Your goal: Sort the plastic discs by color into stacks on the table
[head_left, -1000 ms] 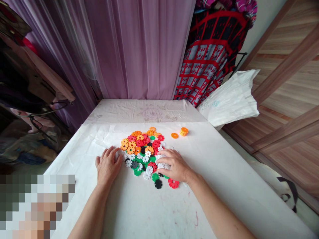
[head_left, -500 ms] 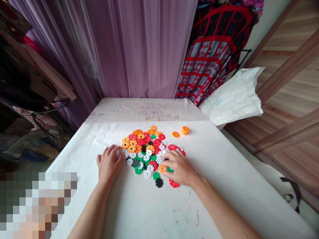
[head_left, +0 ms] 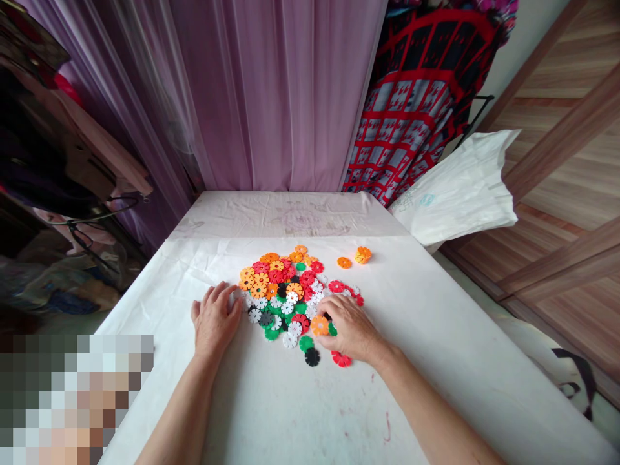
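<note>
A loose pile of notched, flower-shaped plastic discs (head_left: 287, 308) in orange, red, white, green and black lies on the white-covered table. At its left edge my left hand (head_left: 216, 320) rests palm down with fingers spread, the fingertips close to the outer pieces and nothing held. On the right side of the pile, my right hand (head_left: 349, 326) has its thumb and fingers curled around an orange disc (head_left: 320, 325). Part of a green disc (head_left: 332, 329) shows beneath that hand. Black (head_left: 312, 357) and red (head_left: 341, 359) discs lie at the near edge.
A small stack of orange discs (head_left: 363, 255) stands beyond the pile at right, beside a single orange disc (head_left: 344, 263). A white bag (head_left: 458, 194) leans at the table's right edge. Purple curtains (head_left: 281, 97) hang behind; clothes on a rack (head_left: 92, 213) stand to the left.
My right hand's fingers have drawn in around the orange disc, which now shows more fully. My left hand stays in place beside the pile. The whole view has shifted slightly.
</note>
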### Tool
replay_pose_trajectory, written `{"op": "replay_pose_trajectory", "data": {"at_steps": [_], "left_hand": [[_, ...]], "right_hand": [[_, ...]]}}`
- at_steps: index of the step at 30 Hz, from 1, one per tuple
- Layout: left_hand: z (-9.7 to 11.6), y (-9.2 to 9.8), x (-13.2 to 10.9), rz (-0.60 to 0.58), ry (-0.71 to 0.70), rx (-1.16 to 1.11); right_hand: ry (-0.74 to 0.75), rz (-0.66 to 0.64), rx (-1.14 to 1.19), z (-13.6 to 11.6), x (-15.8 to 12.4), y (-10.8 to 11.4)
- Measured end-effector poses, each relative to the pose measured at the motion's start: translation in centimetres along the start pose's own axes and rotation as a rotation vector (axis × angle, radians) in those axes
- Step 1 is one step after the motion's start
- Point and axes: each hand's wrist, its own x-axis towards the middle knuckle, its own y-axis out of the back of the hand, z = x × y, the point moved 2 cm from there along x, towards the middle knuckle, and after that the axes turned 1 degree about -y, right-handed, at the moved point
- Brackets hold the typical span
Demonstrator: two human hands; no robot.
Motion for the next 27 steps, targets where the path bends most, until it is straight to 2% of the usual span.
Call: {"op": "replay_pose_trajectory", "data": {"at_steps": [3, 7, 9, 11, 14, 18, 20, 27], "left_hand": [[0.1, 0.1, 0.0, 0.001, -0.003, 0.003], [0.1, 0.1, 0.0, 0.007, 0.0, -0.001], [0.0, 0.0, 0.0, -0.002, 0.002, -0.001], [0.0, 0.0, 0.0, -0.01, -0.002, 0.003], [-0.1, -0.1, 0.0, -0.006, -0.005, 0.007], [0.0, -0.1, 0.0, -0.001, 0.0, 0.006], [0.0, 0.0, 0.0, 0.002, 0.003, 0.004], [0.0, 0.0, 0.0, 0.002, -0.001, -0.005]], "right_hand": [[-0.083, 0.105, 0.062, 1.4, 0.8, 0.8], [-0.415, 0.247, -0.037, 5.4, 3.0, 2.3], [-0.595, 0.239, -0.142, 7.5, 4.3, 2.6], [-0.704, 0.212, -0.2, 9.1, 5.3, 2.5], [-0.748, 0.238, -0.149, 10.6, 6.4, 1.7], [-0.731, 0.338, 0.096, 11.5, 6.9, 0.6], [-0.743, 0.32, 0.148, 11.7, 6.8, 0.3], [-0.817, 0.22, -0.123, 11.0, 5.5, 1.0]]}}
